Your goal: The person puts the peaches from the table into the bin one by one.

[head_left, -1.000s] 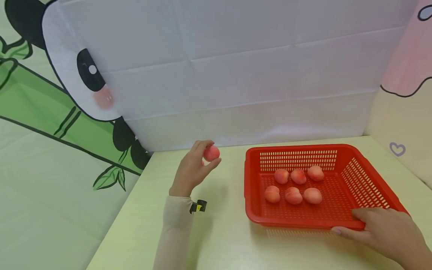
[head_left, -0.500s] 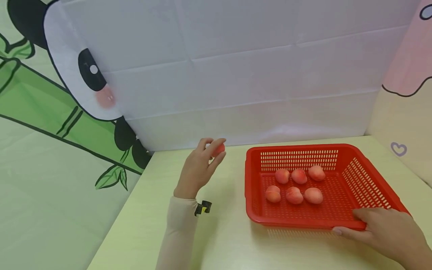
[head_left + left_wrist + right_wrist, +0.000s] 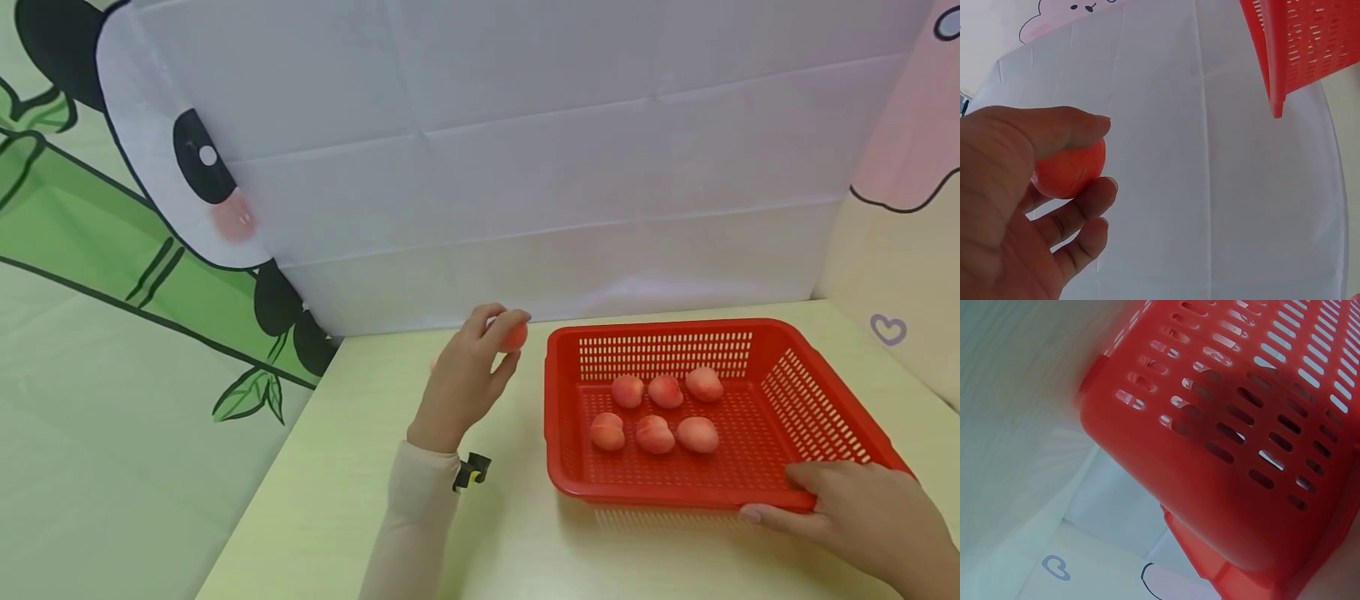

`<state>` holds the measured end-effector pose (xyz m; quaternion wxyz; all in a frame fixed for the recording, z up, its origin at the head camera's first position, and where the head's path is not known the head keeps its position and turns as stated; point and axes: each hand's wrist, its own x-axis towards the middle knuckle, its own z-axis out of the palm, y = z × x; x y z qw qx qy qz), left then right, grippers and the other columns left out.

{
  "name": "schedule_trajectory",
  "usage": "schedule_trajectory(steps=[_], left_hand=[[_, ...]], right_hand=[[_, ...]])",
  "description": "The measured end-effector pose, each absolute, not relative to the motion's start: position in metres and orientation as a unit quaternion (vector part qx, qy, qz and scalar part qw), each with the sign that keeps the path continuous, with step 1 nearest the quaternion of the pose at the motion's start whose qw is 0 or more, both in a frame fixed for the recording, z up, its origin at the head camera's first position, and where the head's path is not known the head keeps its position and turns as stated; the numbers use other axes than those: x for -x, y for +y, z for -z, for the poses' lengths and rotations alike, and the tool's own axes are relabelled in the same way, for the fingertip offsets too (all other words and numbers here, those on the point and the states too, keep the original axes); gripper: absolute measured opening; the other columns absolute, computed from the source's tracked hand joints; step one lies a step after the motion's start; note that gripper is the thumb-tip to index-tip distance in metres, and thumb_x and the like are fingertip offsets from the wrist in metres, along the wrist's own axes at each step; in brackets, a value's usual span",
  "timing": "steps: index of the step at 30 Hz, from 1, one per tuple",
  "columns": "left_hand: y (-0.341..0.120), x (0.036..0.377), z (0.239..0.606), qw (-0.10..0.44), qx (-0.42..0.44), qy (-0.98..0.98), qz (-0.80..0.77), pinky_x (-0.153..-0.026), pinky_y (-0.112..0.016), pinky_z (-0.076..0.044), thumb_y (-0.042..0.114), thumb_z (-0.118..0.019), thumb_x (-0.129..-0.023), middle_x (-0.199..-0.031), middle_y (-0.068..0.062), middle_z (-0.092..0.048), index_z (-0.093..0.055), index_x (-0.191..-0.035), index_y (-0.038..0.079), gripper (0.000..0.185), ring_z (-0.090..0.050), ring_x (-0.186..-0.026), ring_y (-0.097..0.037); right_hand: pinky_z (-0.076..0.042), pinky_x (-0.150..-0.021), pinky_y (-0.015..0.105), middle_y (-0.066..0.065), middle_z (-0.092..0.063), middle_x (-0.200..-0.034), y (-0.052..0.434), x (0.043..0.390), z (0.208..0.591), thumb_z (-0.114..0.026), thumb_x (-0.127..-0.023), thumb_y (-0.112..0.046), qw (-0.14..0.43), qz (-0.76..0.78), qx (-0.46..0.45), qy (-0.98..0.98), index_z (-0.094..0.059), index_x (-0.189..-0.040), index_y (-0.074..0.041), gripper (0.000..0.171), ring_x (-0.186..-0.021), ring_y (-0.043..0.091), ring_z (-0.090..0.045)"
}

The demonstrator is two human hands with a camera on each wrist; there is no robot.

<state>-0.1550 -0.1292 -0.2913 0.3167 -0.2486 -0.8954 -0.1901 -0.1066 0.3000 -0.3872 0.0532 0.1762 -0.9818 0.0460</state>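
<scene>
My left hand [image 3: 465,379] holds a peach [image 3: 514,337] between thumb and fingers, above the table left of the red basket [image 3: 551,417]. The left wrist view shows this reddish peach [image 3: 1072,172] pinched below the thumb, other fingers bent beneath it. Part of another peach [image 3: 433,363] peeks out behind the hand's left side. Inside the basket lie several peaches [image 3: 655,435] in two rows, toward its left. With thumb outside and fingers over the rim, my right hand [image 3: 870,517] grips the basket's near right corner. In the right wrist view the slotted basket wall [image 3: 1166,469] hides most of that hand.
A pale wooden table [image 3: 322,500] carries the basket. White cloth [image 3: 525,167] with a panda print hangs along the back edge. More printed cloth, with a heart [image 3: 888,330], stands at the right. Green bamboo print [image 3: 172,267] covers the left side.
My left hand has moved right with the peach, nearer the basket, and a peach behind it now shows at its left. The right hand and basket stay in place.
</scene>
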Motion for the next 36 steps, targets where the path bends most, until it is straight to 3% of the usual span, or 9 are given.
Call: schedule_trajectory(steps=[4, 6, 10, 14, 23, 30, 36], left_hand=[[-0.116, 0.149, 0.29, 0.32, 0.277, -0.881, 0.211, -0.066, -0.034, -0.059, -0.003, -0.076, -0.095, -0.137, -0.015, -0.047, -0.06, -0.139, 0.022, 0.053, -0.067, -0.105, -0.03], [-0.109, 0.146, 0.289, 0.32, 0.299, -0.872, 0.218, -0.069, -0.03, -0.06, -0.002, -0.076, -0.096, -0.134, -0.016, -0.045, -0.058, -0.14, 0.02, 0.053, -0.066, -0.103, -0.031], [-0.096, 0.142, 0.286, 0.331, 0.324, -0.866, 0.191, -0.079, -0.031, -0.06, 0.009, -0.08, -0.096, -0.125, -0.012, -0.053, -0.058, -0.139, 0.019, 0.05, -0.067, -0.104, -0.028], [-0.086, 0.141, 0.277, 0.336, 0.339, -0.866, 0.147, -0.086, -0.034, -0.055, 0.019, -0.084, -0.095, -0.119, -0.007, -0.065, -0.064, -0.137, 0.017, 0.047, -0.065, -0.105, -0.024], [-0.051, 0.153, 0.244, 0.29, 0.434, -0.848, 0.094, -0.086, -0.024, -0.051, 0.02, -0.075, -0.102, -0.116, -0.005, -0.066, -0.066, -0.131, 0.013, 0.031, -0.063, -0.096, -0.017], [-0.011, 0.176, 0.234, 0.204, 0.437, -0.875, -0.036, -0.079, -0.019, -0.047, 0.032, -0.064, -0.107, -0.118, 0.005, -0.064, -0.062, -0.133, 0.018, 0.029, -0.062, -0.092, -0.006], [0.028, 0.195, 0.239, 0.093, 0.427, -0.894, -0.099, -0.087, -0.016, -0.045, 0.045, -0.063, -0.108, -0.121, 0.013, -0.063, -0.062, -0.134, 0.023, 0.035, -0.06, -0.103, -0.002]], right_hand=[[-0.035, -0.057, 0.034, -0.01, -0.042, -0.061, 0.3, 0.105, 0.387, -0.074, -0.082, -0.078, 0.049, -0.041, -0.176, -0.982, -0.068, -0.082, -0.022, 0.056, -0.06, 0.012, -0.045], [-0.035, -0.057, 0.034, -0.01, -0.042, -0.061, 0.301, 0.105, 0.388, -0.074, -0.082, -0.078, 0.046, -0.039, -0.175, -0.983, -0.067, -0.081, -0.022, 0.056, -0.06, 0.012, -0.045], [-0.045, -0.06, 0.038, -0.007, -0.055, -0.066, 0.3, 0.107, 0.388, -0.072, -0.083, -0.078, 0.018, -0.034, -0.171, -0.985, -0.074, -0.089, -0.018, 0.061, -0.063, 0.014, -0.052], [-0.058, -0.072, 0.052, 0.004, -0.072, -0.083, 0.298, 0.109, 0.388, -0.068, -0.086, -0.079, -0.028, -0.027, -0.16, -0.986, -0.079, -0.104, -0.006, 0.077, -0.071, 0.019, -0.062], [-0.056, -0.085, 0.068, 0.018, -0.075, -0.096, 0.296, 0.109, 0.388, -0.064, -0.088, -0.08, -0.068, -0.018, -0.147, -0.987, -0.078, -0.109, -0.002, 0.083, -0.082, 0.031, -0.069], [-0.055, -0.071, 0.049, 0.0, -0.065, -0.077, 0.299, 0.112, 0.389, -0.068, -0.087, -0.078, -0.037, -0.024, -0.159, -0.986, -0.078, -0.102, -0.004, 0.077, -0.07, 0.019, -0.058], [-0.05, -0.064, 0.042, -0.003, -0.061, -0.071, 0.301, 0.114, 0.39, -0.07, -0.085, -0.079, -0.006, -0.024, -0.166, -0.986, -0.078, -0.099, -0.005, 0.076, -0.067, 0.017, -0.055]])
